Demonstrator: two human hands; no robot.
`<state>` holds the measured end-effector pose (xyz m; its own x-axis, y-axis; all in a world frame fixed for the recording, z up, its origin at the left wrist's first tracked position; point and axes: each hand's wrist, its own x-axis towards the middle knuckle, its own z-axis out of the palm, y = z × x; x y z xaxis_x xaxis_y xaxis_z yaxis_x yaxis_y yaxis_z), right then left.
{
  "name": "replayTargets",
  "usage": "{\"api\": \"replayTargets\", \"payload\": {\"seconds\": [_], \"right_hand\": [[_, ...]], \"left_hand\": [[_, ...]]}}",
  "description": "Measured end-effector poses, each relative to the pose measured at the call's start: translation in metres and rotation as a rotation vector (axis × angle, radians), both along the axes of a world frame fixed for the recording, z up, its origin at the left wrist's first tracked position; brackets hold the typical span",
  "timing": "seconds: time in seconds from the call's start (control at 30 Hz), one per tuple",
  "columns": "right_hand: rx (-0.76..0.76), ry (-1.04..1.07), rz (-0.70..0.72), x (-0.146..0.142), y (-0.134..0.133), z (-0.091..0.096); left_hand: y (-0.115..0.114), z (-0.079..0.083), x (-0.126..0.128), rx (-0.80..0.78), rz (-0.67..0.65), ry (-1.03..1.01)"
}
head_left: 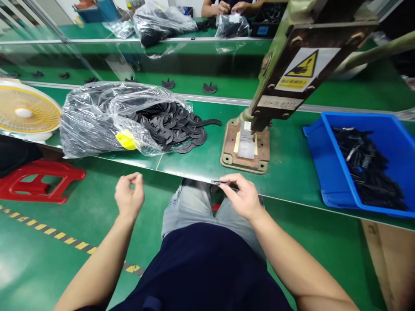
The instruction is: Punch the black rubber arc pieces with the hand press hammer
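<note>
The right hand (pixel 241 196) is in front of the press (pixel 275 111), on the wearer's side and a little left of its base. Its fingers are closed on a small dark piece (pixel 216 182), pinched between thumb and forefinger. The piece shows right at the near edge of the desk (pixel 194 162), left of the press; it is small and slightly blurred, so I can't fairly say what shape it has or whether it touches that edge.

The left hand (pixel 129 196) is well to the left of the press, also on the wearer's side, its fingers curled and drawn together in a loose pinch.

Left of the press, a clear plastic bag (pixel 94 116) with a yellow tag (pixel 127 139) lies on its side on the desk. Dark curved pieces (pixel 171 125) spill from its mouth toward the press. Farther left of the press is a fan (pixel 39 106), with a red stool (pixel 61 172) below it.

Right of the press stands a blue bin (pixel 320 160) with a heap of dark parts (pixel 369 168) inside. Behind the press and to its left, another person's hands (pixel 223 7) are at a second desk, just above a smaller clear bag (pixel 231 26).
</note>
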<state>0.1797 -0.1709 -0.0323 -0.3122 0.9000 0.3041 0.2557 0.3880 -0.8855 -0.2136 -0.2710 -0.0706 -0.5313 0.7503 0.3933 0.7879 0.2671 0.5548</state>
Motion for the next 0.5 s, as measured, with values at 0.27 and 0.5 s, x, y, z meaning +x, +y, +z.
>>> {"api": "replayTargets", "payload": {"seconds": [0.27,0.5], "right_hand": [[0.037,-0.015,-0.012,-0.001,-0.007,0.011],[0.101,-0.063,0.022,0.008,-0.009,0.013]], "left_hand": [[0.050,0.044,0.137,0.201,-0.840,-0.059],[0.069,0.065,0.167,-0.071,-0.960,-0.342]]}}
